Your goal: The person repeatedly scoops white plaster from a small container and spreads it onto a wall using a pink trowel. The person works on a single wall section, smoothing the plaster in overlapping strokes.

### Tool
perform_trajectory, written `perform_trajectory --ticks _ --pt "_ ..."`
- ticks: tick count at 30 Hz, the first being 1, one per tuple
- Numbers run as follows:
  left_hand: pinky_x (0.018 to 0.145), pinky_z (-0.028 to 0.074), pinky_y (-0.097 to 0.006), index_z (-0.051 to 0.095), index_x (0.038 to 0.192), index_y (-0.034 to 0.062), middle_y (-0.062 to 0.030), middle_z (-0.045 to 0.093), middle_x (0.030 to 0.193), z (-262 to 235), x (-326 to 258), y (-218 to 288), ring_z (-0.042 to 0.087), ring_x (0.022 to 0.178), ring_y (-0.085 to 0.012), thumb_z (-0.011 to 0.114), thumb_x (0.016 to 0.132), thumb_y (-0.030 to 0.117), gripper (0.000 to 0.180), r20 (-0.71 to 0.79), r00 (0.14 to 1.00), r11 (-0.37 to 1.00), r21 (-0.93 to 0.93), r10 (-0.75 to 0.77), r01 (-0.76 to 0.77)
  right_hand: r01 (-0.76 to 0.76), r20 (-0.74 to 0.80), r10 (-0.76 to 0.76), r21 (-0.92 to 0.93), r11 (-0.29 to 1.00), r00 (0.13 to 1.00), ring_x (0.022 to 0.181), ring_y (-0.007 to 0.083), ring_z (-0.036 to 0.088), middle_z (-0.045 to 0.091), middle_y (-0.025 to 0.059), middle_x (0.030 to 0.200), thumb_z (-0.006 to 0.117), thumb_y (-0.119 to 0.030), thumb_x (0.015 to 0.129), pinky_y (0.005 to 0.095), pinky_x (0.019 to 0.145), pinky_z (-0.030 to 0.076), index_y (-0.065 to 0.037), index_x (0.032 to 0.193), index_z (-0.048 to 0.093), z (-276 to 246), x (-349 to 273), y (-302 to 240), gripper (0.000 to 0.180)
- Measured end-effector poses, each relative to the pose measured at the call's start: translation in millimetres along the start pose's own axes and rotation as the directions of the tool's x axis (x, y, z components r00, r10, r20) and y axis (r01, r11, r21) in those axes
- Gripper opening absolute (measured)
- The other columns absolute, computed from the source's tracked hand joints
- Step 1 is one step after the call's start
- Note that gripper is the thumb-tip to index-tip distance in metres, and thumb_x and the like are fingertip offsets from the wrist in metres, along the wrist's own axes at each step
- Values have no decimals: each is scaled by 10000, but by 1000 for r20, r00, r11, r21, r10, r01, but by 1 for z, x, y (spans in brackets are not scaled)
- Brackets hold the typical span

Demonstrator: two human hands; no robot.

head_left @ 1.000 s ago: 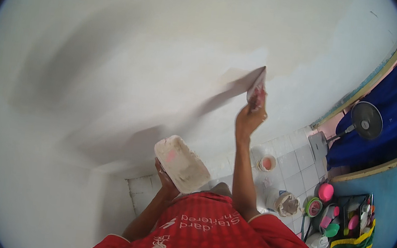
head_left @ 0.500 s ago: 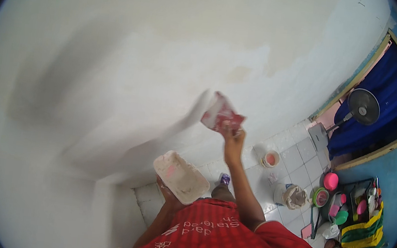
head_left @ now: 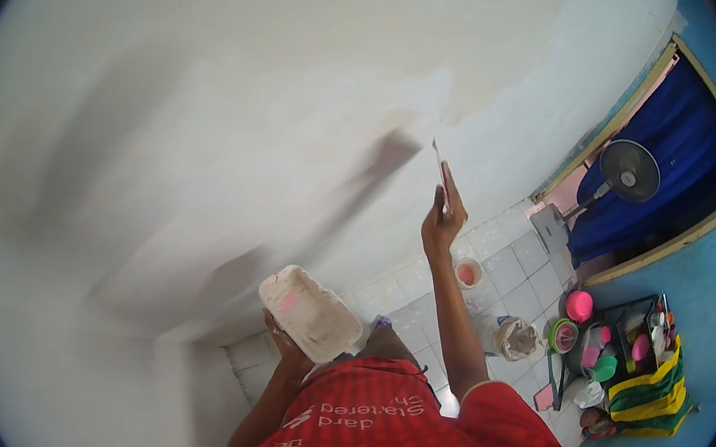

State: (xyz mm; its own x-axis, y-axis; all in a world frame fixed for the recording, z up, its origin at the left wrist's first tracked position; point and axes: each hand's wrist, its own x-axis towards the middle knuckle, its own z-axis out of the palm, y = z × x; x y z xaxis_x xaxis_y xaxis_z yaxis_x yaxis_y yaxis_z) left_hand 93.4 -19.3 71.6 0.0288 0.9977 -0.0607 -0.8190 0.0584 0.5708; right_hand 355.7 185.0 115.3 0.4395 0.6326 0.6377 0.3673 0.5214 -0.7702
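Turned edge-on, raised within half a second, apparently back beside patchy white plaster wall (head_left: 349, 72) | pinching thin flat pale blade (head_left: 439, 164), right hand (head_left: 445, 223) | cradling oblong white plastic tub (head_left: 336, 338), left hand (head_left: 286, 342)

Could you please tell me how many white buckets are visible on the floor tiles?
2: a small bucket beside the right forearm, and a larger bucket below and right of it in the picture. Others may be hidden.
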Motion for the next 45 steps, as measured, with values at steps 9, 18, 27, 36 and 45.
perform_trajectory --ticks 9,18,27,36,45 --pt "1070 524 -520 356 1566 198 -47 537 1440 16 -14 -9 578 1306 -271 432 1058 639 678 63 997 996 -76 51 -46 422 161 -392 -257 870 906 1451 417 477 606 167 1473 559 127 860 569 1205 370 -28 1393 646 79 -35 82 562" --pt "1029 573 -482 366 1549 158 -63 547 1414 -39 -4 -4 615 1262 -258 559 1037 562 680 -27 953 875 404 303 -267 -81 187 114 -174 981 976 1152 367 700 726 219 1236 551 7 1025 405 965 536 35 1307 663 24 -108 50 304" --pt "1049 555 -483 305 1570 125 -109 525 1424 -12 4 7 588 1291 -277 664 996 514 781 -32 999 983 -183 13 -18 -385 -239 342 -168 907 909 1183 408 675 683 250 1329 509 -271 1091 463 1024 492 41 1389 609 26 45 35 443" --pt "1067 535 -511 357 1568 152 -72 541 1435 -3 4 8 580 1313 -267 410 1055 655 721 -8 992 985 121 125 -123 -289 322 223 173 942 920 961 317 740 774 161 1029 646 -167 1045 355 863 536 12 1223 701 96 -84 -88 259" --pt "1094 504 -544 399 1554 215 -45 557 1448 -24 -4 -5 592 1302 -288 355 1015 751 762 -74 997 991 -134 -28 18 -636 223 617 476 607 755 1024 143 643 696 64 1094 656 -304 1057 320 931 517 41 1248 650 7 -64 6 394"
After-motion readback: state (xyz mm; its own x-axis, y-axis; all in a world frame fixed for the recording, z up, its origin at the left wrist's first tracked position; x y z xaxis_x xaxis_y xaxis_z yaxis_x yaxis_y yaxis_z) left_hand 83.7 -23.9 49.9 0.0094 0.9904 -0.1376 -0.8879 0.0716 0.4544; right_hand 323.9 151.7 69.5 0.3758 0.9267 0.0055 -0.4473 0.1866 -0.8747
